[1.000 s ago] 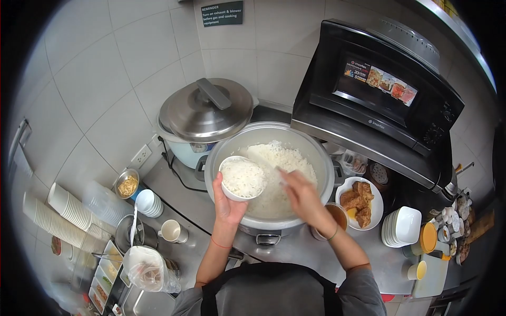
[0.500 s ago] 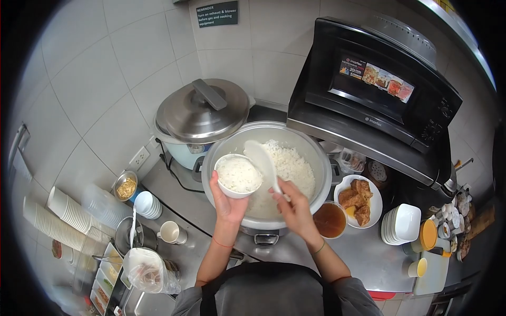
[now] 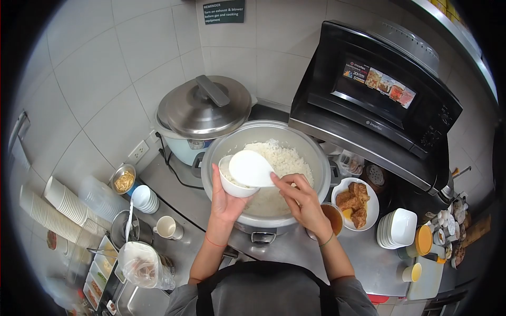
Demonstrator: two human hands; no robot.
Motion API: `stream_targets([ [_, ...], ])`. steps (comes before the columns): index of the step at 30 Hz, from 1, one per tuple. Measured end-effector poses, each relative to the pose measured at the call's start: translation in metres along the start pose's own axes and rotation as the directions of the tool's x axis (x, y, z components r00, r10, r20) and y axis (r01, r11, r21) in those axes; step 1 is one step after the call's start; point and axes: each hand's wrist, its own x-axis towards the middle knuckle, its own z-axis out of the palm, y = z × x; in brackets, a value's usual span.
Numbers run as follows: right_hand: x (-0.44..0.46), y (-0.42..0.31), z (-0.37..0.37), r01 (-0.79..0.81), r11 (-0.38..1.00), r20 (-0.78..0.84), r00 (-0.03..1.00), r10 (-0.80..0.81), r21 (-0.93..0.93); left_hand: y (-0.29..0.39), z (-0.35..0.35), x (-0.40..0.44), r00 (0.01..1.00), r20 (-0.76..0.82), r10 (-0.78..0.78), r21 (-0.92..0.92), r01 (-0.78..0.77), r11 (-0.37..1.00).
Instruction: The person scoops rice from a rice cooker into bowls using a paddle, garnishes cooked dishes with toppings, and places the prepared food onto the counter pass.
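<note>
My left hand (image 3: 227,203) holds a white bowl (image 3: 235,190) from below and its left side, over the near left part of a large rice cooker pot (image 3: 212,152). My right hand (image 3: 301,199) is closed on the handle of a white rice paddle (image 3: 252,167). The paddle's broad face lies flat over the bowl's mouth and hides most of the rice in it. Loose white rice (image 3: 287,158) is heaped in the far right part of the pot, lower toward the near side.
A second cooker with a steel lid (image 3: 205,108) stands behind left. A black microwave (image 3: 374,89) is at back right. To the right are a plate of browned meat (image 3: 354,203), a container of brown liquid (image 3: 333,217) and stacked white bowls (image 3: 398,227). A mug (image 3: 168,228) stands left.
The paddle has turned from edge-on beside the rice to flat across the bowl's top, moving left. My right hand has rolled over with it. The bowl stays nearly in place.
</note>
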Motion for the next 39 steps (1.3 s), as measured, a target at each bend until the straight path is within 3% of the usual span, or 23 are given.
stream_targets([
  [1, 0.001, 0.003, -0.001, 0.088, 0.99, 0.023, 0.996, -0.086, -0.109, 0.002, 0.002, -0.003, 1.0, -0.01, -0.028, 0.03, 0.028, 0.999],
  [4, 0.006, 0.001, -0.002, 0.112, 0.983, 0.033, 0.994, -0.108, -0.143, 0.0, 0.004, -0.006, 0.999, -0.007, -0.049, 0.01, 0.049, 0.999],
  [7, 0.015, 0.006, -0.014, -0.025, 0.978, 0.1, 0.995, 0.004, 0.207, -0.001, 0.002, -0.008, 0.997, 0.032, -0.073, -0.021, 0.074, 0.997],
  [10, 0.027, -0.005, -0.03, -0.137, 0.977, 0.145, 0.983, 0.114, 0.161, 0.002, -0.004, -0.01, 0.993, 0.044, -0.108, 0.109, 0.103, 0.989],
  [13, 0.026, 0.0, -0.03, -0.016, 0.991, 0.254, 0.967, -0.018, 0.132, 0.004, -0.006, -0.011, 0.99, 0.056, -0.128, 0.061, 0.124, 0.99],
  [16, 0.027, -0.001, -0.04, -0.028, 0.986, 0.235, 0.972, -0.012, 0.165, 0.004, -0.006, -0.013, 0.988, 0.106, -0.113, 0.1, 0.102, 0.99],
  [19, 0.023, 0.004, -0.035, 0.067, 0.981, 0.08, 0.993, -0.083, 0.184, 0.008, -0.001, -0.017, 0.984, 0.125, -0.128, -0.007, 0.13, 0.992],
  [25, 0.017, 0.006, -0.017, 0.205, 0.979, 0.048, 0.978, -0.204, -0.022, 0.002, 0.0, -0.021, 0.968, 0.168, -0.188, -0.145, 0.212, 0.966],
  [28, 0.019, 0.001, -0.023, 0.209, 0.976, 0.106, 0.974, -0.201, -0.065, 0.001, -0.001, -0.025, 0.973, 0.155, -0.174, -0.081, 0.188, 0.979],
  [31, 0.018, 0.003, -0.032, -0.099, 0.943, 0.184, 0.982, 0.041, 0.317, 0.001, -0.004, -0.027, 0.98, 0.118, -0.159, 0.022, 0.158, 0.987],
  [32, 0.019, -0.004, -0.036, -0.174, 0.948, 0.201, 0.972, 0.122, 0.266, 0.001, -0.004, -0.027, 0.981, 0.12, -0.151, 0.058, 0.145, 0.988],
  [35, 0.008, -0.01, -0.026, -0.119, 0.972, 0.25, 0.966, 0.067, 0.201, -0.001, -0.011, -0.029, 0.984, 0.128, -0.124, 0.118, 0.109, 0.987],
  [38, -0.005, -0.013, -0.02, -0.217, 0.919, 0.122, 0.975, 0.187, 0.328, -0.002, -0.019, -0.029, 0.989, 0.122, -0.08, 0.101, 0.068, 0.993],
  [39, -0.01, -0.017, -0.013, -0.228, 0.929, 0.1, 0.973, 0.207, 0.293, -0.004, -0.019, -0.031, 0.994, 0.1, -0.046, 0.096, 0.036, 0.995],
])
